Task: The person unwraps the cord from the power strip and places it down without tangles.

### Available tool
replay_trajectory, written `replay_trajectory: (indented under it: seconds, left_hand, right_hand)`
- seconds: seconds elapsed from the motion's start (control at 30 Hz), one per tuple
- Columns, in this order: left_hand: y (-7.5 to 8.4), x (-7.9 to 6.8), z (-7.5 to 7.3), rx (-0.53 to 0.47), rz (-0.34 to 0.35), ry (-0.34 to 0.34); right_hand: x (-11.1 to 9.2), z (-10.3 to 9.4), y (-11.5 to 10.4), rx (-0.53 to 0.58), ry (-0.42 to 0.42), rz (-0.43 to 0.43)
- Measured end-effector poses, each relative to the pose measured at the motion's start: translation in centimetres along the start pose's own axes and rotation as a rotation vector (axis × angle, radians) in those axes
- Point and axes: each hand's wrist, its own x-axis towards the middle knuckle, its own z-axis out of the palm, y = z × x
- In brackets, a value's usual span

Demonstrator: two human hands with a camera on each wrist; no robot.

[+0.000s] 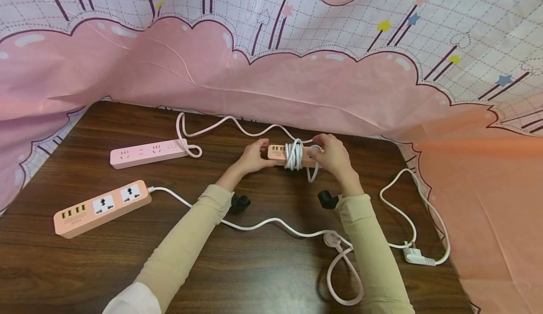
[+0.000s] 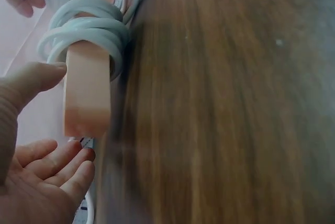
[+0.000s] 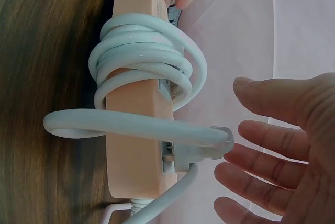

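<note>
A peach power strip (image 1: 276, 152) lies near the back of the table, its white cord (image 1: 293, 156) wound in several turns around the middle. Its plug (image 3: 189, 153) sits in a socket near the right end, with a cord loop hanging to the front. My left hand (image 1: 253, 157) is spread around the left end; in the left wrist view its thumb (image 2: 49, 75) lies at the strip's side and the fingers are loosely bent beyond the end. Beside the plug, my right hand (image 1: 335, 156) has its fingers extended and apart, holding nothing.
At the left lie a pink power strip (image 1: 146, 153) and another peach power strip (image 1: 103, 208), their cords crossing the table. A round pink plug (image 1: 332, 239) lies by my right forearm, and a white plug (image 1: 415, 256) near the right edge. A patterned curtain (image 1: 271, 78) borders the back.
</note>
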Motion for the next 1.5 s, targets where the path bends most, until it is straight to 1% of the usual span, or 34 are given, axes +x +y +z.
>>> replay_trajectory:
  seconds: [0.13,0.3,0.4,0.5,0.57,0.7,0.8,0.93,1.03,1.13,1.33,1.4,1.5]
  left_hand:
    - [0.0,0.6,0.6,0.025,0.001,0.000]
    - [-0.1,1.2,1.1,0.040,-0.029,-0.007]
    - [-0.3,1.6,1.3,0.048,-0.034,-0.020]
    - [-0.3,2.0,1.6,0.072,-0.024,-0.028]
    - [-0.3,2.0,1.6,0.094,-0.012,-0.031]
    - [-0.4,1.7,1.7,0.130,0.053,-0.026]
    - [-0.4,1.5,1.8,0.102,0.092,-0.004]
    - [-0.5,1.1,1.9,0.033,0.100,0.039]
    - [-0.6,0.8,1.7,0.003,0.101,0.074]
    - [-0.3,0.5,1.5,-0.013,0.120,0.109]
    - [0.4,-0.4,0.7,-0.024,0.164,0.150]
    - [0.6,-0.8,0.4,-0.042,0.169,0.165]
    - [0.9,-1.6,-0.1,-0.076,0.176,0.189]
  right_hand:
    - [0.2,0.1,0.1,0.002,-0.018,0.017]
    - [0.3,0.1,0.1,0.001,-0.028,0.034]
    - [0.3,0.1,0.1,0.006,-0.038,0.034]
    - [0.3,0.0,0.3,0.017,-0.048,0.035]
    - [0.3,0.1,0.4,0.016,-0.041,0.020]
    - [0.1,0.2,0.8,0.009,-0.008,-0.033]
    - [-0.2,0.3,1.3,0.015,0.005,-0.073]
    - [-0.3,0.3,1.7,0.029,0.005,-0.102]
    - [-0.4,0.3,1.8,0.047,-0.001,-0.111]
    - [-0.5,0.0,1.7,0.076,0.001,-0.121]
    - [-1.2,-0.7,1.6,0.119,0.070,-0.150]
    - [-1.4,-0.9,1.5,0.124,0.092,-0.166]
    - [-1.8,-1.4,1.1,0.125,0.101,-0.201]
